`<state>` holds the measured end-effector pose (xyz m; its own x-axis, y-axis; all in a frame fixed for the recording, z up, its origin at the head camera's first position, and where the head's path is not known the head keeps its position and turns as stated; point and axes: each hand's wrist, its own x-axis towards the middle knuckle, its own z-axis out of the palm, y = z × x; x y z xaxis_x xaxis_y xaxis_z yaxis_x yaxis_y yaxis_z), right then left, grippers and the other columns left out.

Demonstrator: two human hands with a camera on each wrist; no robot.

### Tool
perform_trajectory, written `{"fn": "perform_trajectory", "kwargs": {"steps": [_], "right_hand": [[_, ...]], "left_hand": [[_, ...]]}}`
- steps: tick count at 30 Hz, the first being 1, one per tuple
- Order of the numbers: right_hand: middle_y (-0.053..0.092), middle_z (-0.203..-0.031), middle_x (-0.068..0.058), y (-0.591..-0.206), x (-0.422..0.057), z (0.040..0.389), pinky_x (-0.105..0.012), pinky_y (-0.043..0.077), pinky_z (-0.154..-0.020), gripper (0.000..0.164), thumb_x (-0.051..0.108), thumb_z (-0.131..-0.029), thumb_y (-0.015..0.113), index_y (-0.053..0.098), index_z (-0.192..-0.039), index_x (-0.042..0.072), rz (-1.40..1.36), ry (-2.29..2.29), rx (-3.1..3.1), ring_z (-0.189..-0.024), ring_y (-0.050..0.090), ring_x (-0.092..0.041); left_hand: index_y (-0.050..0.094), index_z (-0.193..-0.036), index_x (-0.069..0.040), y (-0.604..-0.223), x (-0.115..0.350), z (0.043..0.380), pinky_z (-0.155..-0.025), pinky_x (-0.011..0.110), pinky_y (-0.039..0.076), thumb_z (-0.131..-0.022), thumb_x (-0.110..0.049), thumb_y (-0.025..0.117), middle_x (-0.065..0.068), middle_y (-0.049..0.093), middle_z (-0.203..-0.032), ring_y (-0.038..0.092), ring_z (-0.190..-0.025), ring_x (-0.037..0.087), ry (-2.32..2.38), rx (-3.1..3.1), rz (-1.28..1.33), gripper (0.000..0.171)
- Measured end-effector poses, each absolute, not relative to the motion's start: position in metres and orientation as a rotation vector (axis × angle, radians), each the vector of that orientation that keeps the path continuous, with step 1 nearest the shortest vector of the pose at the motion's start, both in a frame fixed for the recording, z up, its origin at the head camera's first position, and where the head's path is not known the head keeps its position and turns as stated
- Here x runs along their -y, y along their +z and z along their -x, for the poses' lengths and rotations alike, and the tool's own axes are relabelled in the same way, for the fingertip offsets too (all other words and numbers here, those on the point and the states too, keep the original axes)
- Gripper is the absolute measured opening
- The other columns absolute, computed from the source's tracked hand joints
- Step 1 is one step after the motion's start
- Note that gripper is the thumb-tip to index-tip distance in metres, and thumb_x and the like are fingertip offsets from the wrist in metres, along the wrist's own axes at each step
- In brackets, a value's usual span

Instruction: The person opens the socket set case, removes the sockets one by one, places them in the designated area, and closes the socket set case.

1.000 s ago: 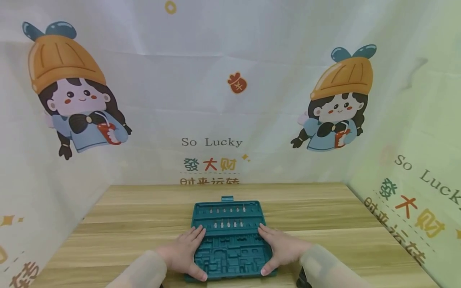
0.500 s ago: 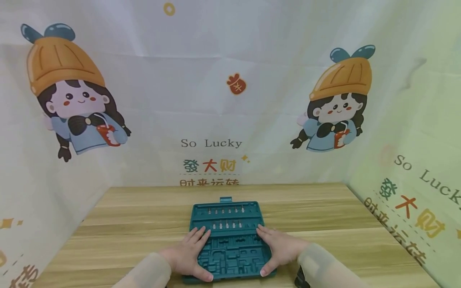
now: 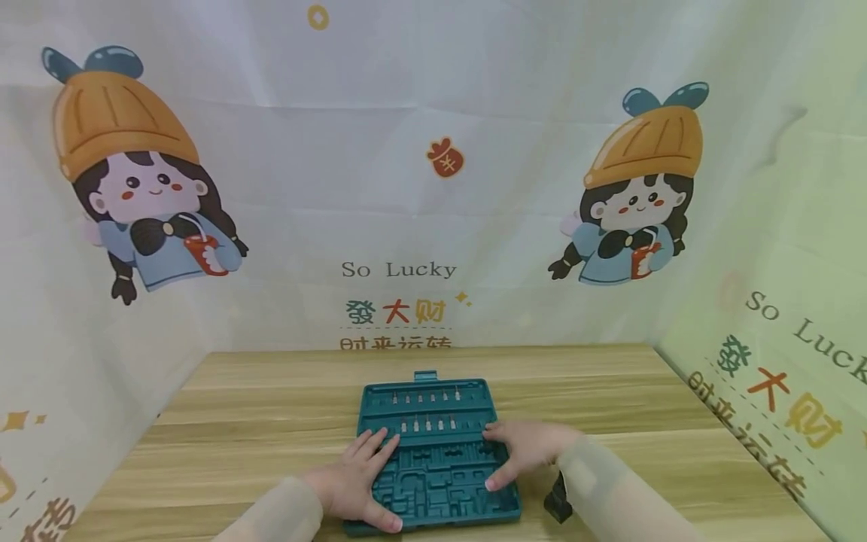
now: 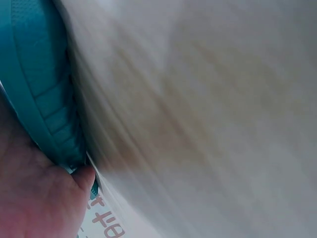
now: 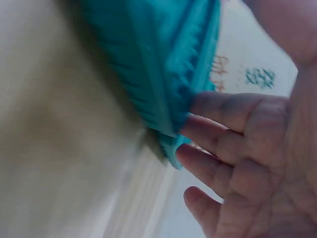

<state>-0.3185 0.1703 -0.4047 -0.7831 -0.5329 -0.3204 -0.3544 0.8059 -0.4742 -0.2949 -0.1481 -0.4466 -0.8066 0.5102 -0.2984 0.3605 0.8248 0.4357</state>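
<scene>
A teal plastic case point(image 3: 440, 519) lies flat on the table, its inside facing up. Several small metal bits point(image 3: 428, 424) stand in two rows across its far half; moulded recesses fill the near half. My left hand point(image 3: 352, 482) rests along the left edge, fingers spread over the rim and thumb at the near corner. At the right edge, my right hand point(image 3: 535, 444) has its fingertips by the rim and its thumb over the recesses. The right wrist view shows that hand point(image 5: 252, 158) with loosely bent, separated fingers against the case's side wall point(image 5: 148, 64).
The wood-grain table point(image 3: 257, 406) extends behind the case and to both sides. A printed cloth backdrop point(image 3: 501, 301) encloses its far, left and right sides. A small black object point(image 3: 558, 504) shows below the right sleeve.
My right hand has shifted slightly, its thumb moving from the near right corner up over the recesses. My left hand crept a little rightward over the case earlier and now stays there.
</scene>
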Motion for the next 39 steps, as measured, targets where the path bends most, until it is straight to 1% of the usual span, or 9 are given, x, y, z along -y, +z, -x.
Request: {"fn": "perform_trajectory", "kwargs": {"steps": [4,8,16,19,22,26,30,33,39], "right_hand": [[0.062,-0.122,-0.008,-0.407,-0.161,0.343,-0.047,0.047,-0.090,0.042,0.037,-0.093,0.063,0.064,-0.122,0.007,0.562,-0.871,-2.629,-0.112,0.058,-0.028],[0.065,-0.108,-0.005,-0.416,-0.147,0.365,-0.044,0.049,-0.084,0.028,0.029,-0.097,0.059,0.067,-0.111,0.006,0.435,-1.131,-2.728,-0.099,0.061,-0.023],[0.064,-0.116,-0.012,-0.443,-0.119,0.390,-0.047,0.049,-0.083,0.029,0.025,-0.093,0.065,0.069,-0.113,0.004,0.179,-1.264,-2.839,-0.105,0.060,-0.031],[0.064,-0.114,-0.014,-0.453,-0.114,0.397,-0.048,0.049,-0.084,0.027,0.022,-0.090,0.068,0.070,-0.109,0.002,0.043,-1.393,-2.765,-0.104,0.060,-0.033],[0.063,-0.116,-0.017,-0.462,-0.113,0.401,-0.049,0.048,-0.086,0.026,0.019,-0.089,0.070,0.071,-0.107,0.001,-0.069,-1.525,-2.658,-0.108,0.058,-0.036],[0.062,-0.118,-0.019,-0.470,-0.116,0.405,-0.048,0.049,-0.087,0.027,0.017,-0.087,0.073,0.071,-0.107,-0.001,-0.120,-1.613,-2.583,-0.110,0.057,-0.037],[0.062,-0.119,-0.020,-0.471,-0.119,0.406,-0.048,0.048,-0.089,0.028,0.019,-0.084,0.076,0.073,-0.105,0.001,-0.114,-1.603,-2.591,-0.112,0.056,-0.038],[0.059,-0.124,-0.020,-0.467,-0.119,0.405,-0.050,0.045,-0.092,0.028,0.022,-0.082,0.078,0.075,-0.103,0.004,-0.136,-1.577,-2.595,-0.115,0.052,-0.040],[0.050,-0.131,-0.025,-0.456,-0.112,0.409,-0.053,0.040,-0.096,0.025,0.023,-0.080,0.080,0.076,-0.099,0.007,-0.179,-1.498,-2.624,-0.123,0.032,-0.047]], "left_hand": [[0.014,-0.156,-0.021,-0.446,0.149,0.296,-0.106,0.062,0.024,-0.068,-0.073,0.069,0.009,0.008,-0.160,0.003,-0.146,0.036,0.498,-2.604,-0.645,0.117],[0.016,-0.156,-0.023,-0.449,0.151,0.298,-0.105,0.063,0.024,-0.067,-0.075,0.068,0.009,0.009,-0.160,0.004,-0.145,0.037,0.513,-2.595,-0.649,0.116],[0.019,-0.155,-0.023,-0.456,0.153,0.297,-0.104,0.064,0.026,-0.066,-0.076,0.067,0.009,0.012,-0.159,0.008,-0.145,0.038,0.531,-2.598,-0.658,0.114],[0.019,-0.155,-0.022,-0.456,0.154,0.296,-0.104,0.063,0.027,-0.068,-0.075,0.067,0.009,0.013,-0.159,0.009,-0.145,0.038,0.526,-2.595,-0.658,0.113],[0.018,-0.156,-0.020,-0.454,0.154,0.295,-0.104,0.062,0.027,-0.072,-0.070,0.068,0.010,0.012,-0.159,0.009,-0.144,0.038,0.513,-2.579,-0.677,0.110],[0.017,-0.156,-0.020,-0.453,0.152,0.295,-0.105,0.062,0.027,-0.075,-0.068,0.067,0.010,0.011,-0.160,0.008,-0.145,0.038,0.490,-2.569,-0.704,0.106],[0.017,-0.156,-0.023,-0.454,0.151,0.295,-0.103,0.062,0.029,-0.074,-0.071,0.065,0.008,0.013,-0.159,0.009,-0.145,0.037,0.478,-2.579,-0.728,0.106],[0.017,-0.155,-0.025,-0.456,0.151,0.296,-0.103,0.062,0.029,-0.074,-0.071,0.065,0.007,0.013,-0.160,0.009,-0.145,0.037,0.489,-2.574,-0.723,0.105],[0.018,-0.155,-0.024,-0.454,0.153,0.299,-0.103,0.064,0.028,-0.074,-0.069,0.067,0.008,0.012,-0.159,0.008,-0.144,0.038,0.534,-2.585,-0.727,0.105]]}}
